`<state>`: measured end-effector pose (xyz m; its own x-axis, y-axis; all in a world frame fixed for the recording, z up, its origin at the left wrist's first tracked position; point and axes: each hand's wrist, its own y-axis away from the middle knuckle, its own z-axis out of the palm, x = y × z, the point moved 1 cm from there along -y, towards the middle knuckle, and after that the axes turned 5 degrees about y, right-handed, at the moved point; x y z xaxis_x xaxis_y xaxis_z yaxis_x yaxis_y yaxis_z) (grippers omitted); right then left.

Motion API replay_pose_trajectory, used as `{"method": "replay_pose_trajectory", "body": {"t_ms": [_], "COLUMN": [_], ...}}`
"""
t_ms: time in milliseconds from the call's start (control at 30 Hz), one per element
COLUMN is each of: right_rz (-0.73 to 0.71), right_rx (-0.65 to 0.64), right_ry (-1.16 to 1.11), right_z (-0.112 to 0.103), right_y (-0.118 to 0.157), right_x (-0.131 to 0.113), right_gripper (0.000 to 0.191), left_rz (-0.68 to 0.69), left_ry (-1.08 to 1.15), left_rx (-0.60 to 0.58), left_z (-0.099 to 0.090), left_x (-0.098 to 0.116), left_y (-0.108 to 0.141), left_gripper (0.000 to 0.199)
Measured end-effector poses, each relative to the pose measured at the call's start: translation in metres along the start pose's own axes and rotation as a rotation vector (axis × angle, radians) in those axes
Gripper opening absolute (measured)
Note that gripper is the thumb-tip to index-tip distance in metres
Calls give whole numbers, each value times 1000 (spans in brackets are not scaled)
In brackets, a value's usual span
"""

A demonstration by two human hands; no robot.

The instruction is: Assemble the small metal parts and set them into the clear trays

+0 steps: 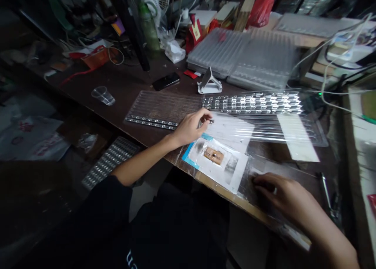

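Observation:
My left hand [192, 127] is closed in a pinch on a small metal part [210, 121] above the inner edges of two clear ribbed trays. The left tray [164, 103] carries rows of shiny parts along its near side; the right tray [264, 124] has several rows of them [252, 102] at its far side. Nearer me, a wooden block [214, 155] sits on a white sheet with blue edges [235, 179]. To the right of this sheet, my right hand [272, 186] is low over the table, fingers pressed together; what they hold, if anything, is too dark to make out.
A black phone [166, 81], a white stand [209, 82] and a clear cup [103, 95] lie behind the trays. Stacked clear trays [243, 55] stand at the back. A pen-like tool [325, 186] is at the right, beside cables.

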<state>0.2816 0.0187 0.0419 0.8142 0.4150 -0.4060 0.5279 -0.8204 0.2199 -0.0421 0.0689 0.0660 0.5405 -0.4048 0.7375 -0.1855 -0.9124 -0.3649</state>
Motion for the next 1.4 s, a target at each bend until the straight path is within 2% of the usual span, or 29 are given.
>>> {"method": "replay_pose_trajectory", "body": {"t_ms": [133, 300, 400, 533, 733, 833, 967, 1067, 1233, 1400], "right_rz": [35, 44, 0, -9, -134, -197, -239, -207, -52, -110], "right_rx": [-92, -85, -63, -16, 186, 233, 196, 201, 266, 265], "right_ry": [69, 84, 71, 20, -81, -129, -172, -208, -267, -259], "right_z": [-7, -17, -20, -25, -36, -28, -4, 9, 16, 22], "right_y": [-2, -5, -9, -17, -44, -59, -72, -74, -73, -76], "right_x": [-13, -28, -29, -31, -55, -66, -71, -71, -70, -72], "right_gripper": [21, 18, 16, 15, 19, 20, 24, 21, 13, 14], "left_rz": [-90, -183, -139, -49, -4, 23, 46, 79, 126, 120], "left_ry": [107, 189, 184, 164, 128, 61, -4, -37, -61, -19], "left_rx": [55, 13, -60, -103, -151, -168, -184, -174, -166, -180], "left_z": [-3, 13, 24, 32, 38, 39, 40, 40, 42, 44], "left_x": [-4, -13, -10, -5, -5, -6, -5, -5, -3, -2], "left_y": [26, 52, 63, 65, 62, 63, 65, 64, 64, 65], "left_gripper": [18, 17, 14, 9, 10, 10, 11, 11, 8, 8]}}
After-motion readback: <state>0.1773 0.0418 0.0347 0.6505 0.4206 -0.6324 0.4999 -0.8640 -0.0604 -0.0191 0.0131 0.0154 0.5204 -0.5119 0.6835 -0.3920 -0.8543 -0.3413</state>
